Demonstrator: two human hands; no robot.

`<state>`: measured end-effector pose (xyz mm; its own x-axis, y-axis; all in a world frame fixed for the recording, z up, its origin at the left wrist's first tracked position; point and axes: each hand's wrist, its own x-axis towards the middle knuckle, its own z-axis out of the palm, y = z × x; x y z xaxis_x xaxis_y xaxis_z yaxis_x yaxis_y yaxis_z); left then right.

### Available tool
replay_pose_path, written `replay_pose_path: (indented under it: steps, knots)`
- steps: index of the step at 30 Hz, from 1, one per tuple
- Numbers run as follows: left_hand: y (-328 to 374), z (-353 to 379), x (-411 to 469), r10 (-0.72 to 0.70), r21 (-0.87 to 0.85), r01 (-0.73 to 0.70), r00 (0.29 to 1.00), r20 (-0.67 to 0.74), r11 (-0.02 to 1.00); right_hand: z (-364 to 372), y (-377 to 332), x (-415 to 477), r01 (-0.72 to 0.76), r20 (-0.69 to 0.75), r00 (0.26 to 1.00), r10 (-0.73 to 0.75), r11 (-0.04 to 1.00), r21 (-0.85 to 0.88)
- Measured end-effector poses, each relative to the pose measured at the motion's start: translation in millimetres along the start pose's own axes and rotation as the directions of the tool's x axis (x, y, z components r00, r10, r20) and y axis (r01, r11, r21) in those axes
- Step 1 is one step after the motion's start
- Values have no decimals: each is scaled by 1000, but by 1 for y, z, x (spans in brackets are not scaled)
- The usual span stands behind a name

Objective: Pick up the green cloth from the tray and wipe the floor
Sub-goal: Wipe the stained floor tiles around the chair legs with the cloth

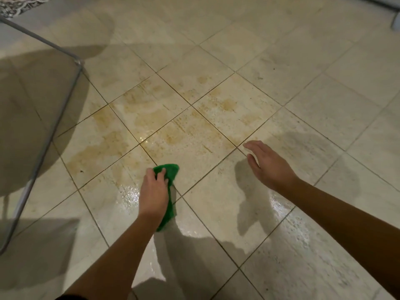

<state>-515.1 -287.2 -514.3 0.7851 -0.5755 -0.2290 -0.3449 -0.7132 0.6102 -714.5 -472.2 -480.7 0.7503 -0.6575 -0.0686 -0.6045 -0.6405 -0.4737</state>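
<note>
My left hand [154, 189] presses a bunched green cloth [171, 169] down on the beige tiled floor [227, 213]. Its fingers curl over the cloth, and part of the cloth trails back under my wrist. Just beyond the cloth, brownish-yellow stains [164, 120] spread over several tiles. My right hand [268, 165] hovers above the floor to the right with its fingers spread and nothing in it. No tray is in view.
A glass tabletop with a metal rim [62, 118] fills the left side, its corner at the upper left. Wet, shiny patches [129, 191] lie near my left hand. A patterned rug edge [15, 5] shows at the top left.
</note>
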Motion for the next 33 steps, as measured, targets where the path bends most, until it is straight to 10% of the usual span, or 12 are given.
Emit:
replay_pose_path:
  steps: [9,18,22,28,33]
  knots:
    - [6,10,-18,47,-53,-43,996,75,998,12,-15,18,-31,-3,1000,31,999,41]
    - [-55,-25,-22,-181,-36,178,973,-141,983,13,-21,22,29,25,999,-28,999,-22]
    - [-24,-6,-41,-130,-221,135,991,36,966,16,-28,29,21,28,999,-21,1000,-3]
    - [-24,-33,18,-94,-103,95,995,18,990,16,-45,34,53,33,998,-53,999,3]
    - [-44,-75,29,-51,127,11,945,322,992,3,-49,32,62,56,997,-59,997,-55]
